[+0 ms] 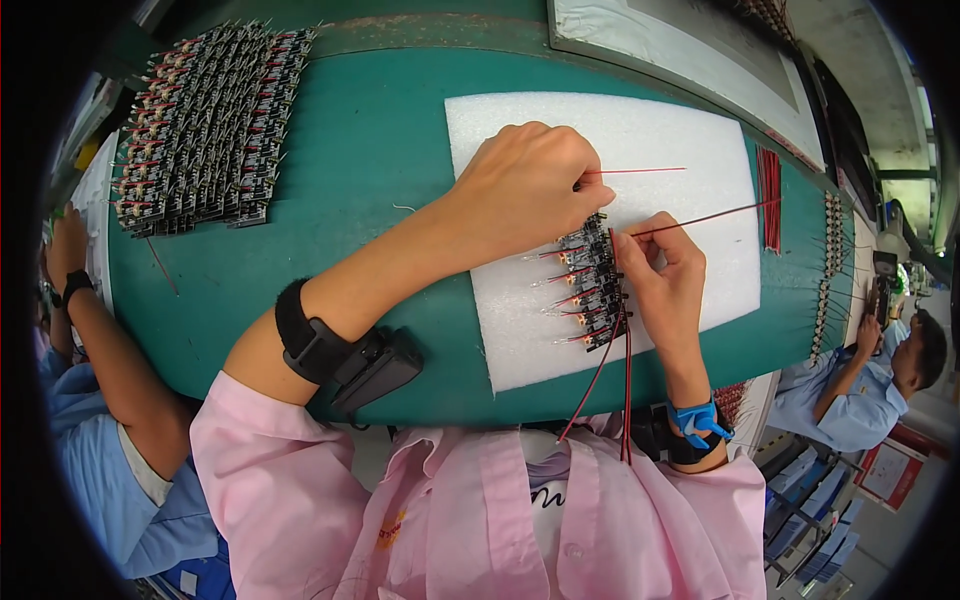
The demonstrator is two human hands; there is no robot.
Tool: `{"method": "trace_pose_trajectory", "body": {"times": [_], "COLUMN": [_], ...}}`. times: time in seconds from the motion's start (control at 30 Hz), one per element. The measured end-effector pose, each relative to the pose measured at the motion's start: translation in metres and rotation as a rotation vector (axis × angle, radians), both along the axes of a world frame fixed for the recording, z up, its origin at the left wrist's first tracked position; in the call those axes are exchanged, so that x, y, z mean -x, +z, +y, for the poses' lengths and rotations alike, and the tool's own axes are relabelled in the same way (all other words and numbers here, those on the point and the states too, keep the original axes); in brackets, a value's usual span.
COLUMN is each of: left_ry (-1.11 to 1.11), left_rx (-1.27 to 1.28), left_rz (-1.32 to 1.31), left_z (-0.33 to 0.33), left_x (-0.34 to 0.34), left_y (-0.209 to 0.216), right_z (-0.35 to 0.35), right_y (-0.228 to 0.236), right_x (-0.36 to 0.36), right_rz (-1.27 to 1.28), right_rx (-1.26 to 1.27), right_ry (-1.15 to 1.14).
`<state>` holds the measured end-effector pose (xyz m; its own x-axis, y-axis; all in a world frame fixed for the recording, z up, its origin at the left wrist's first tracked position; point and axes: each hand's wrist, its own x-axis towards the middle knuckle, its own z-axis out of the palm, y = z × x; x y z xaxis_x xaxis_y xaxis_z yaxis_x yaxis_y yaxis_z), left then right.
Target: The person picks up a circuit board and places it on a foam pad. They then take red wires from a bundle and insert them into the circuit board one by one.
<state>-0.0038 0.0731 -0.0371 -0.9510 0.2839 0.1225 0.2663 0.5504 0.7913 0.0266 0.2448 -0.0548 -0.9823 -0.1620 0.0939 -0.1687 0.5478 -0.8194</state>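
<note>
A narrow black circuit board panel [600, 285] with several small sections and wire leads lies on a white foam sheet [725, 285]. My left hand [535, 175] is over its far end, fingers closed in a pinch; a thin red wire [645, 170] sticks out rightward from them. Beside the panel's right edge, my right hand [668, 275] pinches a dark red wire [715, 214] that runs up to the right. Several dark red wires [627, 390] hang from the panel's near end toward my pink shirt. The left hand partly covers the panel's far end.
Stacked circuit board panels [210, 125] fill the far left of the green table [365, 130]. A bundle of red wires [769, 205] lies right of the foam, with strips of small parts [833, 235] beyond. A pale framed panel [680, 45] borders the back. People sit at both sides.
</note>
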Motion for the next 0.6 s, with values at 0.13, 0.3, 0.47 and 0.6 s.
{"method": "trace_pose_trajectory", "body": {"times": [0.13,0.3,0.47,0.6], "left_ry": [-0.004,-0.019,0.116,0.13], "left_rx": [0.004,0.007,0.16,0.303], "left_rz": [-0.041,-0.068,0.22,0.166], "left_z": [-0.001,-0.004,-0.014,-0.022], "left_x": [0.0,0.002,0.01,0.014], "left_y": [0.003,0.006,0.008,0.008], "right_z": [0.0,0.0,0.013,0.044], "right_y": [-0.001,0.007,0.016,0.027], "right_x": [0.0,-0.001,-0.005,-0.024], "right_rz": [-0.014,-0.069,-0.061,-0.001], "right_rx": [0.006,0.093,0.283,0.198], "right_ry": [-0.008,-0.019,-0.117,-0.168]}}
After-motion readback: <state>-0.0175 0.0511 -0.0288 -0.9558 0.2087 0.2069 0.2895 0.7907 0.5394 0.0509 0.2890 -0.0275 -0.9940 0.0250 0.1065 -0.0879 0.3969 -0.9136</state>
